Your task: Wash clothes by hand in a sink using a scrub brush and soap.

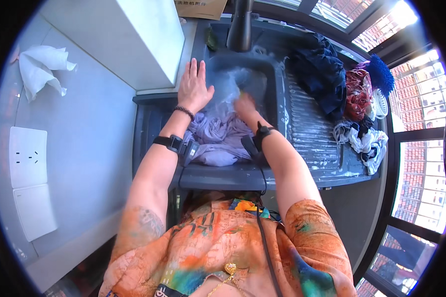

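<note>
My left hand (195,86) lies flat over the left rim of the dark sink basin, fingers slightly apart and holding nothing. My right hand (244,104) is inside the basin, blurred, at a small yellow-green thing whose kind I cannot tell; the fingers are partly hidden. Cloudy water (232,80) fills the part of the basin under the black faucet (240,33). Lilac cloth (219,133) is bunched at the near side of the basin, between my forearms, and its upper end reaches the water.
Right of the basin is a ribbed washboard (308,130) with suds. Dark wet clothes (319,74), a red cloth (358,92), a blue chenille item (382,76) and white garments (371,144) lie along its right side. A wall corner (156,44) stands close on the left; windows are at right.
</note>
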`<state>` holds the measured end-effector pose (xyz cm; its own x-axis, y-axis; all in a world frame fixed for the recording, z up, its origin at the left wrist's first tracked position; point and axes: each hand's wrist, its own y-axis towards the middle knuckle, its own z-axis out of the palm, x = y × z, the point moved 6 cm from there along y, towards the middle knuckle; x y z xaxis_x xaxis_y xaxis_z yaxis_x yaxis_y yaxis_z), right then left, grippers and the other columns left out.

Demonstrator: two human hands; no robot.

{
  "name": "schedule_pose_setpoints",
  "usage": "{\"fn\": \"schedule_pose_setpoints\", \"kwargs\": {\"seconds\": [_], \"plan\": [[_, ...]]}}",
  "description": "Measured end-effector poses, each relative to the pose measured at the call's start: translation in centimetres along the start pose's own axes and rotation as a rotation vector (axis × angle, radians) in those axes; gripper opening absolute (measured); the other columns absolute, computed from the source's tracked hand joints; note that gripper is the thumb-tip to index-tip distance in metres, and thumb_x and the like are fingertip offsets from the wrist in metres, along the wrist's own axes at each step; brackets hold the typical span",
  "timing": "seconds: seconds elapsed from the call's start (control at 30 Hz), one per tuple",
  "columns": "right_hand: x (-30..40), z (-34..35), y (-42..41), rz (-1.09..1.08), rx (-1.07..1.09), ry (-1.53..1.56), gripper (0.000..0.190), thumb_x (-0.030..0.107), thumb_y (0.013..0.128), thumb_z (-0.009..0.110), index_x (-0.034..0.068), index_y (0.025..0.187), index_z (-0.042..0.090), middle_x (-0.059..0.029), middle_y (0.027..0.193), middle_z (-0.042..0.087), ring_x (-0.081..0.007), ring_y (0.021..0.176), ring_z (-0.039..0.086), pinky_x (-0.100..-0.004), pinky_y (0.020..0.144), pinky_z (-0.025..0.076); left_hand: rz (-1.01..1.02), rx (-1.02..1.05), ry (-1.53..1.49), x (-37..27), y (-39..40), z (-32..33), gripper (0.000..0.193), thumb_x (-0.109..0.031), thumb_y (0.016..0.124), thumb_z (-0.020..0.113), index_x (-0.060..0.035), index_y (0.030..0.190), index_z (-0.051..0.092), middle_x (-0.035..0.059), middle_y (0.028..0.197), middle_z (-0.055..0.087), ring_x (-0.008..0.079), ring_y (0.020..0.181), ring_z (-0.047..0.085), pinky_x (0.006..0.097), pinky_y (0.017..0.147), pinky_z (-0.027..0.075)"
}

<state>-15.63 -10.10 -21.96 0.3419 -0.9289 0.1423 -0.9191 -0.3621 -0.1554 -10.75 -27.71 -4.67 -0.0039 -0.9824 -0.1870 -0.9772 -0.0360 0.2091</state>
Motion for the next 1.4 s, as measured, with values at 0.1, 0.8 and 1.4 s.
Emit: {"fn": "schedule_pose_setpoints", "kwargs": {"seconds": [0.1,0.8,1.4], "plan": [[0.7,2.1,1.6,-0.166,0.135,-0.049,0.03,0.023,0.086,0.062,0.01,0.113,0.069,-0.0213,0.117,0.063,-0.0387,0.11,0.061,-0.0513,0.09,0.051,-0.001,0.02,0.046,0.5,-0.3,-0.2,0.076,-0.035,0.085,0.068,-0.0067,0.149,0.037,0.0248,0.157,0.026,0.0415,0.144,0.027,0.0439,0.117,0.03],[2.6,-20.1,-7.2,-0.265,-0.091,0.547,0.044,0.029,0.084,0.062,0.017,0.127,0.065,-0.0209,0.109,0.07,-0.0377,0.104,0.065,-0.0448,0.09,0.053,-0.014,-0.026,0.107,-0.4,0.2,-0.5,0.057,-0.032,0.083,0.069,-0.0133,0.136,0.055,0.0206,0.157,0.029,0.0388,0.143,0.03,0.0427,0.116,0.033],[-37.7,-26.0,-18.5,0.435,-0.262,2.155,0.036,0.031,0.093,0.06,0.008,0.12,0.051,-0.0169,0.098,0.063,-0.0332,0.083,0.066,-0.0472,0.071,0.054,-0.004,-0.015,0.162,-1.7,-0.4,-1.0,0.054,-0.022,0.085,0.066,-0.0108,0.135,0.053,0.0174,0.157,0.028,0.0371,0.142,0.032,0.0421,0.115,0.034]]}}
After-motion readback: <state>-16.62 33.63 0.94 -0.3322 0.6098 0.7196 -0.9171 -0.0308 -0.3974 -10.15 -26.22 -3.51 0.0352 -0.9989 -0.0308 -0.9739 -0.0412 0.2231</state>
